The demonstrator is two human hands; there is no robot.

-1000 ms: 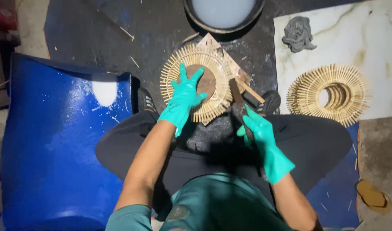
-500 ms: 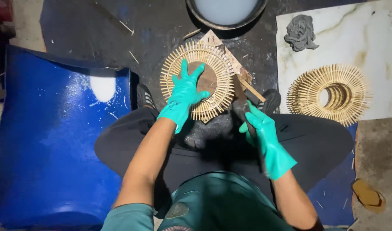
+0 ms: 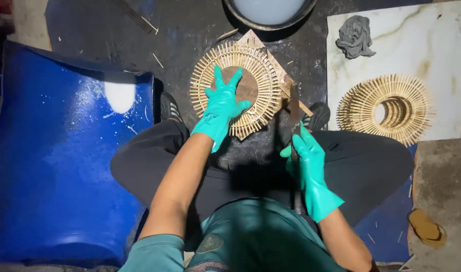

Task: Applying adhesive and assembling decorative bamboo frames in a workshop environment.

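While left hand (image 3: 221, 108) presses flat on round stick wreath (image 3: 236, 89), right hand (image 3: 307, 156) grips blade (image 3: 294, 107).

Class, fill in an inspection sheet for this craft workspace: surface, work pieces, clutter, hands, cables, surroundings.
Surface: dark floor mat, dusty.
Work pieces: round stick ring on a wooden board; second stick ring on a marble slab.
Clutter: grey rag, loose sticks.
Hands: left hand pressed flat on the ring; right hand grips a rusty blade.
Cables: nothing seen.
Surroundings: blue plastic sheet, basin, sandal.
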